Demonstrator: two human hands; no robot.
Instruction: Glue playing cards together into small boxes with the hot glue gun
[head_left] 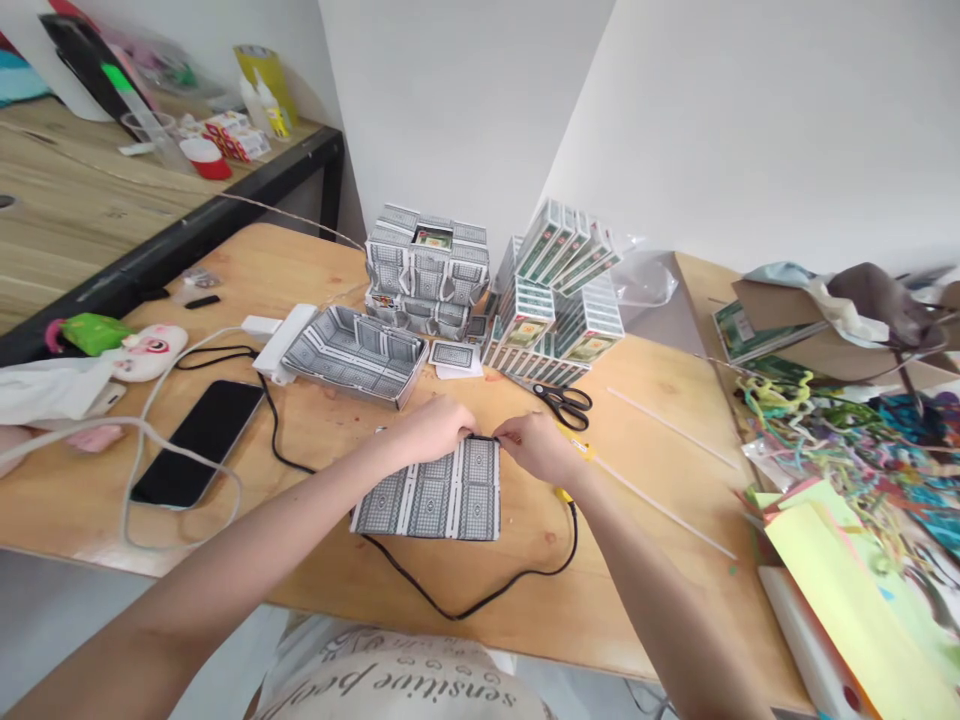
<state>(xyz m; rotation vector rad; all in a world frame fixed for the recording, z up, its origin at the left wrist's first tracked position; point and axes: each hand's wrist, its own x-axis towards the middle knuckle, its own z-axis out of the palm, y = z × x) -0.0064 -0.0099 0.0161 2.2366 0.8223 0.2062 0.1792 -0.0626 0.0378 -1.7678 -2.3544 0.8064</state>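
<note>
While a rectangular grey-and-white playing-card panel point(432, 498) is being pinched by fingers of the left hand point(439, 428) and right hand point(541, 446), creasing is being risked through uneven pressure.

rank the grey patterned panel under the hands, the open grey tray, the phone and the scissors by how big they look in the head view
1. Grey patterned panel, even though partly covered
2. Open grey tray and phone: too alike to rank
3. Scissors, clearly smallest
</note>
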